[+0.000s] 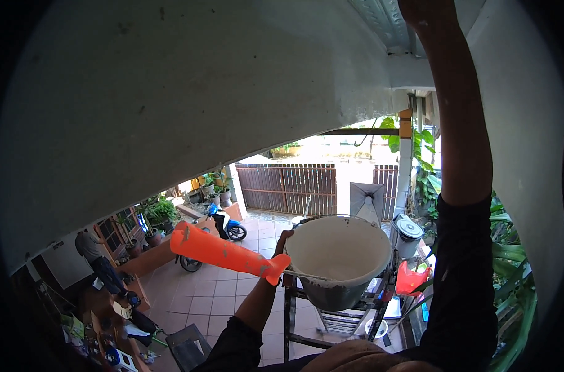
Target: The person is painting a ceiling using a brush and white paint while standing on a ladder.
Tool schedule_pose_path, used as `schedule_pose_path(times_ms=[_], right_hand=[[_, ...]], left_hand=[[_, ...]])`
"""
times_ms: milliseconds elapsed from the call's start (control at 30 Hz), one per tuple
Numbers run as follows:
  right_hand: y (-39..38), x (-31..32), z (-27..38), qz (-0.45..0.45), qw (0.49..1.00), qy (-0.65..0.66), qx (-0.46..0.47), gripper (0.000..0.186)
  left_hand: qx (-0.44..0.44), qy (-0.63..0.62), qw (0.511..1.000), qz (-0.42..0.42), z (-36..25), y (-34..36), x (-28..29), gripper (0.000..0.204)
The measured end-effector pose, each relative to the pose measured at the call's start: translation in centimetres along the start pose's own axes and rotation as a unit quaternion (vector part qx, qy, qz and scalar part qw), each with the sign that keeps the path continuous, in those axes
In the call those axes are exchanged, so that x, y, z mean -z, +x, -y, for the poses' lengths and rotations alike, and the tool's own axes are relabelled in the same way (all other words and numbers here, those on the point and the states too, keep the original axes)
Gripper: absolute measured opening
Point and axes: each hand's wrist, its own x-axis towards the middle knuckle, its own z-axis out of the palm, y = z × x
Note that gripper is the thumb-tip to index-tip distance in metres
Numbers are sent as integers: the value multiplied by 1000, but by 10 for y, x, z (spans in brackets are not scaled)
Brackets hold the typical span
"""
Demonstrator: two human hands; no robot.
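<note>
A white-lined bucket [341,248] with a dark, paint-smeared outside stands in front of me on top of a ladder [289,328]. My left hand [283,243] is closed at the bucket's left rim, partly hidden behind it. An orange, tube-like plastic piece [223,251], narrowed at one end and spattered with pale paint, reaches leftward from that rim across my left wrist; what holds it there I cannot make out. My right arm is stretched high along the right wall, and my right hand [426,11] is cut off by the upper edge, its fingers out of sight.
A pale sloping ceiling or wall surface [189,80] hangs close overhead on the left. Far below lies a tiled yard [226,288] with a motorbike [226,223], a brown gate [288,186] and a lidded bin [408,229]. A person [99,257] stands at left; plants line the right.
</note>
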Motion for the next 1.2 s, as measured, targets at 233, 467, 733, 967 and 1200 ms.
schedule_pose_path(times_ms=[233,467,733,967,1200], right_hand=[[-20,84,-136,61,991,120,10,26],[-42,130,-197,40,999,21,-4,53],[-50,188,-234,-64,998,0,-25,29],[-29,167,-204,-52,865,-470,170,23],[-14,67,-144,-64,949,-295,87,22]], left_hand=[[139,-204,969,-7,-216,-86,-208,40],[155,-199,968,9,-219,-101,-186,54],[140,-148,979,-21,-264,-123,-229,59],[172,-173,970,-22,-244,-109,-212,56],[166,-192,967,-20,-253,-114,-218,55]])
